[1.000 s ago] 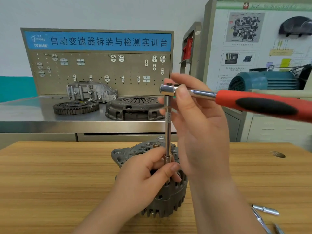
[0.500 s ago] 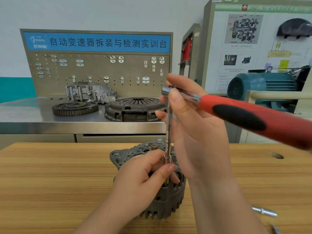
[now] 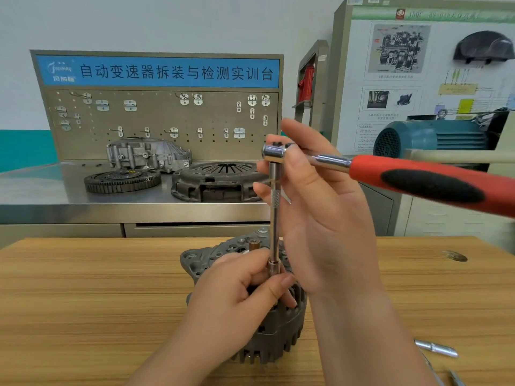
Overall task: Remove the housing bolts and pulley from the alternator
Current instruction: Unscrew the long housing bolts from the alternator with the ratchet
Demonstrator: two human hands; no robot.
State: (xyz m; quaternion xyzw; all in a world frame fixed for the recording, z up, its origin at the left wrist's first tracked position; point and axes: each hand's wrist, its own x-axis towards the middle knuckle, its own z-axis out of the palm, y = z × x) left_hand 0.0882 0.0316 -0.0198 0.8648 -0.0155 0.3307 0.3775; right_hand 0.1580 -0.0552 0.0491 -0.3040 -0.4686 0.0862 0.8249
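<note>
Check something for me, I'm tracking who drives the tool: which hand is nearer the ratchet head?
Right. The right hand holds the ratchet head itself, thumb on it. The left hand is below, pinching the socket end of the extension bar at the alternator.

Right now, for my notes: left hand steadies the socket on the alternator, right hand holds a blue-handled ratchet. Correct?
No. The head view shows the ratchet handle is red and black, not blue. The left hand steadies the socket on the alternator; the right hand holds the ratchet.
</note>
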